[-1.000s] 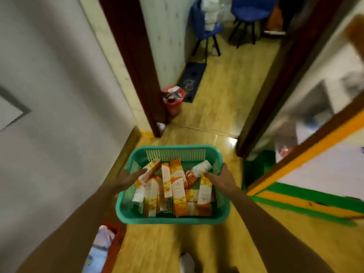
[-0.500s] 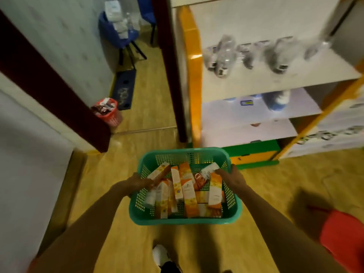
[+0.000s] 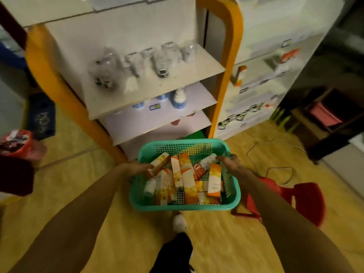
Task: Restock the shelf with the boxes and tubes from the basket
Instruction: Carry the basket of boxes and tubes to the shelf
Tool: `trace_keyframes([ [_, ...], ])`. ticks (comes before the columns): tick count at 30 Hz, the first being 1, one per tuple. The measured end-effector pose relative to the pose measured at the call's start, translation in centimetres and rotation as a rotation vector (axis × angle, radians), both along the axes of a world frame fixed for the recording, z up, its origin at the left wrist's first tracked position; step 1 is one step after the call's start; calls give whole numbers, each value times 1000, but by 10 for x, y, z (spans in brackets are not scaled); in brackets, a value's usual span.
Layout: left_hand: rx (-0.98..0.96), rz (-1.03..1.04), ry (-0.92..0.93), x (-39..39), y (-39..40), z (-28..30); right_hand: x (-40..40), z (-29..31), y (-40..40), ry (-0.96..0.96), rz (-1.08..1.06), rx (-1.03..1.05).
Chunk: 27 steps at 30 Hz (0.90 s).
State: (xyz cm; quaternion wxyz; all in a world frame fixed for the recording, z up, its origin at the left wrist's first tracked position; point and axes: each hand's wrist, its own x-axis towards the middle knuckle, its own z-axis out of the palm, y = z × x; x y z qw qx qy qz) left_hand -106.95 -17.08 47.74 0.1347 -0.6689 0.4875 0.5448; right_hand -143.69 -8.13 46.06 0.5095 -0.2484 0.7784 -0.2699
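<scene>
I carry a green plastic basket [image 3: 183,206] in front of me over the floor. My left hand [image 3: 136,168] grips its left rim and my right hand [image 3: 229,162] grips its right rim. Inside lie several orange-and-white boxes [image 3: 186,178] and a white tube [image 3: 206,161] near the right hand. A white shelf unit [image 3: 157,83] with orange posts stands just beyond the basket. Its upper board holds clear wrapped packs [image 3: 136,64]; the board below holds blue-and-white bottles [image 3: 178,99].
A second white shelf unit [image 3: 262,79] with small goods stands to the right. A red plastic stool [image 3: 291,201] sits on the floor at my right, a red bin [image 3: 21,144] at the left. A dark cabinet [image 3: 332,119] is far right. My shoe [image 3: 179,222] shows below the basket.
The view has swung right from the doorway to the shelves, which are now closer and straight ahead. Both hands keep their hold on the basket rims.
</scene>
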Motion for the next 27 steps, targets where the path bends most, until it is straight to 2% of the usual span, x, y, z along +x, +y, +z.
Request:
trace_keyframes([
  [5,57,-48,50,-112,-44,19,-91,2,-17,35,-162,-23],
  [8,102,-127,-2,-167,-85,15,-136,3,-32,57,-205,-9],
  [10,128,-160,27,-197,-123,-7,-169,5,-42,85,-240,-8],
  [12,188,-164,26,-239,-141,7,-200,10,-55,84,-278,-13],
  [15,205,-189,90,-297,-154,26,-247,14,-70,69,-337,0],
  [20,227,-190,98,-380,-185,28,-322,16,-83,44,-414,-8],
  [27,173,-206,-5,-491,-224,19,-433,4,-126,5,-438,4],
])
